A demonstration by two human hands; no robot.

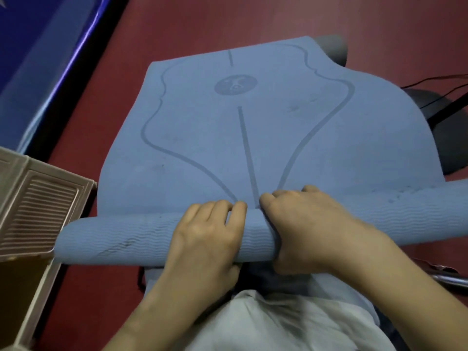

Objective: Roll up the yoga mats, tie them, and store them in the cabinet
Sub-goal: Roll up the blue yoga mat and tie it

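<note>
At the left edge of the frame stands a beige plastic cabinet (38, 198) with a ribbed panel; its corner is just beside the left end of the roll. Upper left, a blue surface (30, 59) with a black border lies along the red floor (228, 19).

The blue yoga mat (253, 138) fills the centre of the frame. Its near portion is rolled into a tube (121, 239) running across the lower middle from left to right; the far portion lies flat on the floor, printed lines and a round emblem facing up. The far right corner curls up, exposing a grey underside.

My left hand (207, 236) rests on top of the roll at centre, fingers curled over its far edge, gripping it. My right hand (306, 226) is just beside it to the right, fingers wrapped over the roll and thumb under the near side, gripping it as well. The two hands are nearly touching at the mat's centre line.

At the right edge, a dark round object (445, 127) with black cables lies partly under the mat.
</note>
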